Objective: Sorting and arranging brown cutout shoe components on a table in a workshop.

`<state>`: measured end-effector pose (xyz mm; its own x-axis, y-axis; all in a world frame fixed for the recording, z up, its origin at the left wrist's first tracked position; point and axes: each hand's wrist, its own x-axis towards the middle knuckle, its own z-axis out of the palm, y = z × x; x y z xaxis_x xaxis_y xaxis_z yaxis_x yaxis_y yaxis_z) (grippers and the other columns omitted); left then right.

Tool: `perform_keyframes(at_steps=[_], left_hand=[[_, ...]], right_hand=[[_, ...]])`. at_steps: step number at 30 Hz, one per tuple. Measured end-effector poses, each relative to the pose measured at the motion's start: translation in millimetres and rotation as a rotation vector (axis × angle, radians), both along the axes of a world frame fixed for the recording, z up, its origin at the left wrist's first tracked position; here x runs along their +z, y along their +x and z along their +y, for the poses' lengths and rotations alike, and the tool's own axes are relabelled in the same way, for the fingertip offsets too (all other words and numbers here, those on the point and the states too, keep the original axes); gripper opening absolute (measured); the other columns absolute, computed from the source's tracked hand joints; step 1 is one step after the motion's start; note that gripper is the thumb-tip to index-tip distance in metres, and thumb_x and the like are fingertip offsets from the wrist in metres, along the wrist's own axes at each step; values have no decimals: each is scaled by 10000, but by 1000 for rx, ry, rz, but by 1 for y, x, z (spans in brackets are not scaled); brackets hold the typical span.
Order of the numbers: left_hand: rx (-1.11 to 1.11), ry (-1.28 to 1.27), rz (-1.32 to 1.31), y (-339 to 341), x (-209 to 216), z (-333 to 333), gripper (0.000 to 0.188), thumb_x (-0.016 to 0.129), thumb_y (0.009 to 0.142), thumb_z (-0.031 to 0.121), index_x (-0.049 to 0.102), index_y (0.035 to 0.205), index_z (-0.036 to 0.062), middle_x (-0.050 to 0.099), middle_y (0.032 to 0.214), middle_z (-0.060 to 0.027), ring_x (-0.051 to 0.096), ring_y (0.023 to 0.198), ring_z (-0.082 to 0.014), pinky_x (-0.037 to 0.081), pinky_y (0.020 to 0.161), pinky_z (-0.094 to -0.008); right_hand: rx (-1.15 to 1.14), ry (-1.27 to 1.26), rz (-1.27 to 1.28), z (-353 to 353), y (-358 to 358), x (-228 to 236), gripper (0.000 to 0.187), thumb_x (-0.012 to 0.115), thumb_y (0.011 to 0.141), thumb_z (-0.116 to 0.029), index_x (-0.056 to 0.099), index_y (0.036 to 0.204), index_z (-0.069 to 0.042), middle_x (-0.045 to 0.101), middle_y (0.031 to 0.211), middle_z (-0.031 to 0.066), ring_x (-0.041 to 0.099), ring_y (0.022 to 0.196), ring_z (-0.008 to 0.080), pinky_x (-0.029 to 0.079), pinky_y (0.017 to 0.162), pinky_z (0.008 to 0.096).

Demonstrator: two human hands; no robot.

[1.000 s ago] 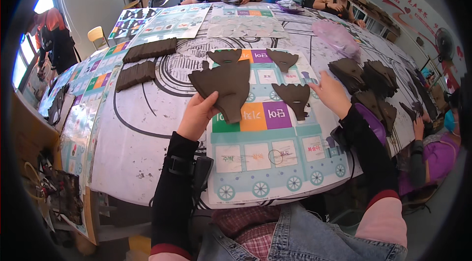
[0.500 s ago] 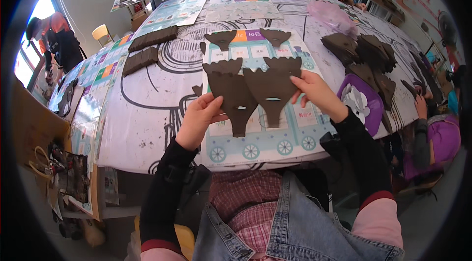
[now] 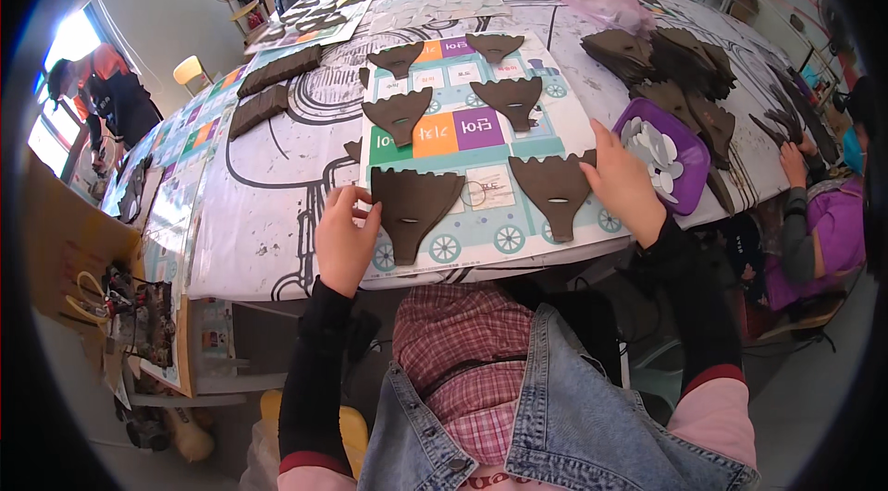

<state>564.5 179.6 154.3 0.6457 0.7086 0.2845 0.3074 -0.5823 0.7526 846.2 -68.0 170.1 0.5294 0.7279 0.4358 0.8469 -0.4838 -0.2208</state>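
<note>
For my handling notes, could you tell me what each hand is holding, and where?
Neither lifts anything. The left hand touches the left edge of one dark brown cutout; the right hand touches the right edge of another, both flat.

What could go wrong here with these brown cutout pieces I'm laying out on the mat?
The colourful mat reaches the table edge, so the nearest piece by the left hand might slide off. The piece under the right hand lies close to the purple tray; a nudge could knock it.
</note>
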Motion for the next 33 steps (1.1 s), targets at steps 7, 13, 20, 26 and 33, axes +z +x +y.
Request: perform_keyframes(at_steps=[7, 13, 20, 26, 33], left_hand=[[101, -44, -188, -12, 25, -10, 120, 567, 899, 99, 490, 952, 24, 567, 747, -43, 537, 504, -80, 443, 457, -211], [-52, -347, -472, 18, 60, -3, 185, 553, 921, 151, 469, 1023, 22, 563, 750, -21, 561, 559, -78, 468, 502, -198], [-63, -542, -480, 35, 69, -8, 256, 557, 923, 193, 473, 1123, 55, 526, 813, -4, 570, 683, -74, 483, 596, -204], [-228, -785, -532, 21, 51, 0, 158, 519, 945, 169, 494, 1085, 100, 572, 874, 26, 575, 718, -51, 446, 608, -166], [-255, -821, -441, 42, 42, -1, 137, 492, 957, 178, 498, 1068, 98, 623, 922, 11, 600, 707, -35, 465, 573, -172]], right_hand=[[298, 146, 49, 28, -51, 35, 307, 603, 814, -167, 539, 1086, -39, 559, 885, 116, 586, 849, 300, 492, 678, 373], [682, -7, -105, 81, -60, -11, 127, 596, 771, -135, 605, 846, -33, 575, 833, 96, 593, 793, 248, 493, 645, 322], [784, -233, -350, 83, -52, -12, 83, 548, 736, -90, 582, 764, -19, 569, 794, 97, 603, 757, 227, 505, 629, 317], [365, 45, 28, -41, 14, 52, 104, 571, 802, -136, 631, 858, -73, 586, 873, 82, 579, 886, 256, 481, 722, 372], [-364, 61, -94, -241, 152, 66, 135, 587, 828, -157, 581, 861, -26, 611, 804, 150, 595, 770, 326, 460, 664, 376]])
